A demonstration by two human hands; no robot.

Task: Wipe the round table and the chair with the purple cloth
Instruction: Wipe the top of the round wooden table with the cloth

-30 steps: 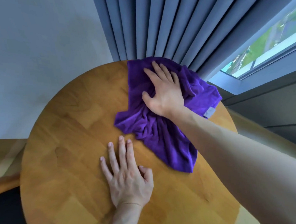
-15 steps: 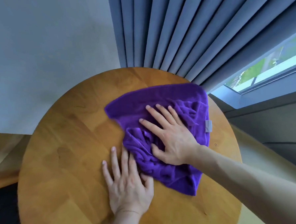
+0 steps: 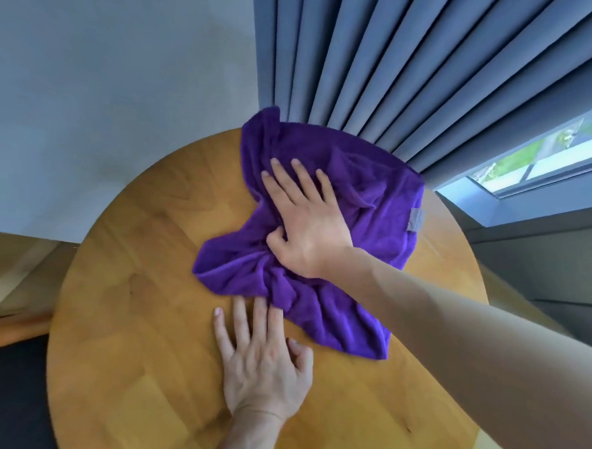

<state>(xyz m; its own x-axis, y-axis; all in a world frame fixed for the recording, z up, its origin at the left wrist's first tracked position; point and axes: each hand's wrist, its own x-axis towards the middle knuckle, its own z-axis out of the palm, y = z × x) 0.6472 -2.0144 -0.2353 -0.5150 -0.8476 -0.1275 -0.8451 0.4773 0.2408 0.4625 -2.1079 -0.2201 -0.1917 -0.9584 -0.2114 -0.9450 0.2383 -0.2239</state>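
Purple cloth (image 3: 326, 243) lies bunched on the round wooden table (image 3: 129, 336), at its far edge by the grey curtain (image 3: 382, 65). Right hand (image 3: 308, 223) presses it flat-fingered; left hand (image 3: 260, 360) rests flat, bracing. Best to spread the cloth and overlap strokes.

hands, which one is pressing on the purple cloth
The right hand, flat on the cloth near the table's far edge. The left hand lies mostly on bare wood, fingertips at the cloth's edge.

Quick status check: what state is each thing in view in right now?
purple cloth: bunched, lying on the table's far side.
right hand: fingers straight, pressing on the cloth.
left hand: flat on the bare wood, fingertips at the cloth's edge.
round table: wooden top partly covered by the cloth.
curtain: drawn, in pleats.
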